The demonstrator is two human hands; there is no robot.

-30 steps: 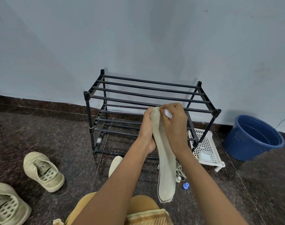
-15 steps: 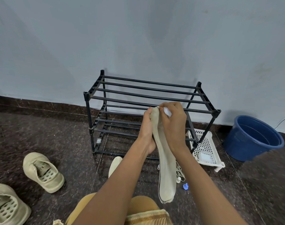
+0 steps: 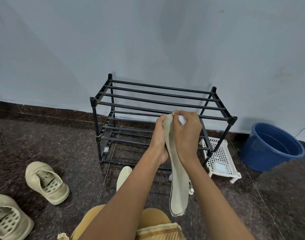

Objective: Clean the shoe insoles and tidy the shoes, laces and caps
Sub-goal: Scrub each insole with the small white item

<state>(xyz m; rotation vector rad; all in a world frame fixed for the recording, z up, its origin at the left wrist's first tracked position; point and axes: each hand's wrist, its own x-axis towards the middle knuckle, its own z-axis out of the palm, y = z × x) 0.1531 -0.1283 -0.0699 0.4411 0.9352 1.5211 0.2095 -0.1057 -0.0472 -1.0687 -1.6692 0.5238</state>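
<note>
I hold a long beige insole upright in front of me. My left hand grips its upper part from behind. My right hand is closed on a small white wad and presses it against the insole's top end. A second beige insole lies on the floor below my left forearm. Two beige shoes without laces lie on the floor at the left. White laces and small caps lie on the floor behind the held insole, mostly hidden.
A black two-tier shoe rack stands against the wall right behind my hands. A white perforated tray sits on the floor at its right foot. A blue bucket stands at the far right. My knee in tan cloth is at the bottom.
My right hand has shifted slightly up along the insole's top end with the white wad. The insole stays held upright in the same place.
</note>
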